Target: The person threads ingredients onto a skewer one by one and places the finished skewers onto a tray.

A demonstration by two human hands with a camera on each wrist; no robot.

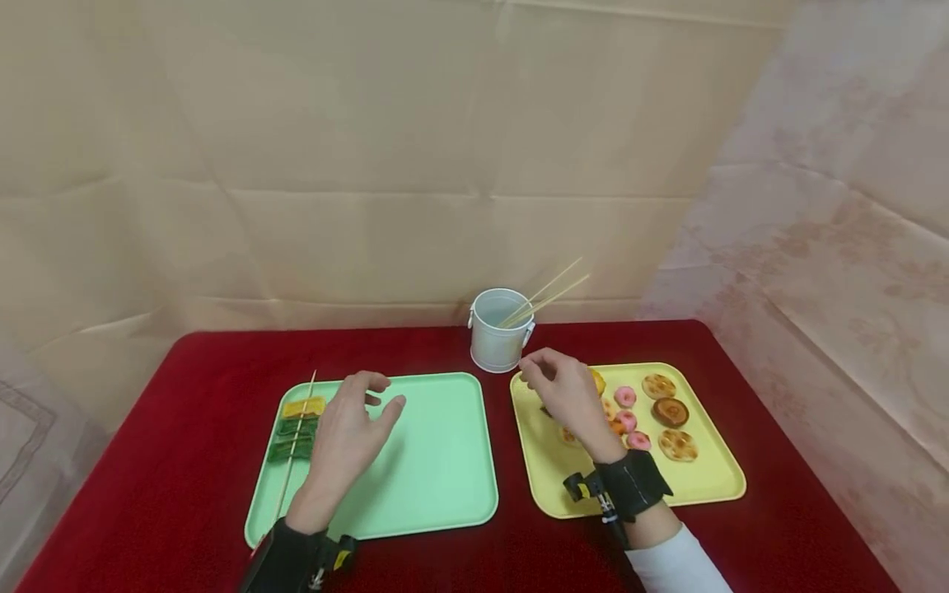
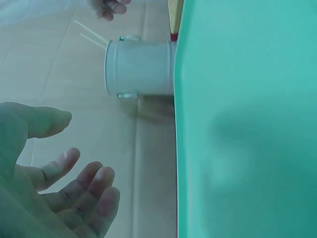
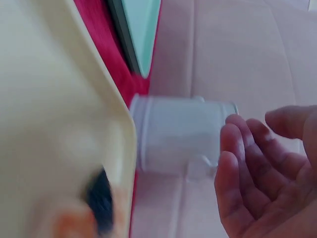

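Note:
My left hand (image 1: 350,432) hovers over the mint-green tray (image 1: 437,461), fingers loosely bent, thumb apart and nothing held. Beside it, along the tray's left side, lies a thin skewer (image 1: 285,478) with a yellow piece (image 1: 304,408) and green pieces (image 1: 291,449) on it, partly covered by the hand. Over the far left part of the yellow tray (image 1: 712,486) is my right hand (image 1: 567,395); the right wrist view shows its fingers curved, with a gap to the thumb and nothing between. A white bucket (image 1: 495,342) with wooden skewers (image 1: 552,296) leaning in it stands just beyond.
On the yellow tray are pink rings (image 1: 626,397), browned round pieces (image 1: 678,445), a brown mushroom-like cap (image 1: 670,412) and orange pieces, some behind the right hand. A dark piece (image 3: 100,201) shows in the right wrist view. Red cloth (image 1: 178,461) covers the table; a beige curtain (image 1: 356,206) hangs behind.

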